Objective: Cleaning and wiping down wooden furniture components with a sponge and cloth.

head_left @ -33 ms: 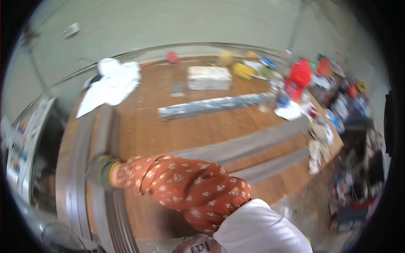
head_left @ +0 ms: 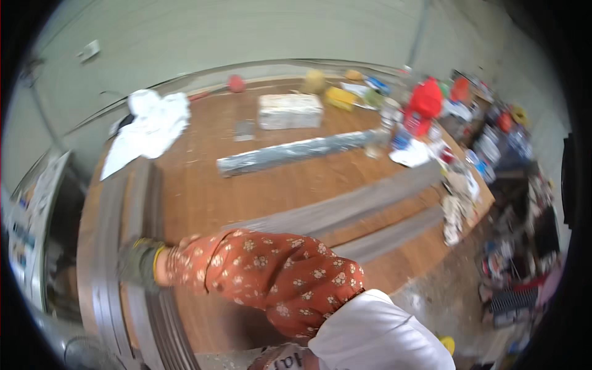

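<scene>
My right arm, in a rust-red sleeve cover with pale paw prints, reaches leftward across the wooden table. At its end, my right hand wears a dark grey-green glove with a yellow cuff. It rests on a long grey-brown strip at the table's left side; its fingers are blurred and partly hidden, so their grip is unclear. More strips lie alongside to the left, and a stack of them sits just right of it. My left hand is out of the picture.
Two grey-brown boards lie slantwise on the right. Behind them are a silver-wrapped roll, a whitish block and a yellow packet. A white sheet lies far left. Red plastic and clutter crowd the right end.
The view has swung slightly, so the table and the things on it appear a little farther left. My right hand is still at the strips.
</scene>
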A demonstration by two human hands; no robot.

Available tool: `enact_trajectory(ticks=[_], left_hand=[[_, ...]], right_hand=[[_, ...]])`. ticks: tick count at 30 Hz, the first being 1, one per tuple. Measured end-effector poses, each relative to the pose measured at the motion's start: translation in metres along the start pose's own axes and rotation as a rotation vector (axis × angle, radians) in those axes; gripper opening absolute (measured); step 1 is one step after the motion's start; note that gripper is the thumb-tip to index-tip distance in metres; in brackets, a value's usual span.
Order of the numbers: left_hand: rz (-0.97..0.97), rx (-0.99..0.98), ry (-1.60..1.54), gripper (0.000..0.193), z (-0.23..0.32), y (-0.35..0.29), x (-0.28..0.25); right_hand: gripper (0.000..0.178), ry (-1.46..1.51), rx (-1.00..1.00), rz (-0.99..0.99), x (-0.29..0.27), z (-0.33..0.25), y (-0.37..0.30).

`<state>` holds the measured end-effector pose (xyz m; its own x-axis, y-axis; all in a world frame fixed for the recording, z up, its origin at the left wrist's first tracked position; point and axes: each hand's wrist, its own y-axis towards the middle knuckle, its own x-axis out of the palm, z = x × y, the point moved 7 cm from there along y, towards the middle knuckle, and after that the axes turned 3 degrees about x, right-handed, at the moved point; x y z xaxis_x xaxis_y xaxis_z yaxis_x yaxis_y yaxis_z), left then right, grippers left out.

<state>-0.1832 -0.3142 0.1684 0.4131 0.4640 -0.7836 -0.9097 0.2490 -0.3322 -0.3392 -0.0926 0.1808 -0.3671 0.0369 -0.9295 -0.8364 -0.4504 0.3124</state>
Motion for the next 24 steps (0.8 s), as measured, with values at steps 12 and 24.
enact_trajectory(ticks=[12,24], left_hand=[[0.008,1.092,0.220,0.071,0.522,-0.156,0.121],[-0.070,1.741,0.355,0.079,0.374,-0.057,0.296]], right_hand=[[0.065,1.138,0.061,0.185,-0.115,0.037,-0.367],[0.077,-0.199,1.808,-0.176,-0.174,0.129,-0.885]])
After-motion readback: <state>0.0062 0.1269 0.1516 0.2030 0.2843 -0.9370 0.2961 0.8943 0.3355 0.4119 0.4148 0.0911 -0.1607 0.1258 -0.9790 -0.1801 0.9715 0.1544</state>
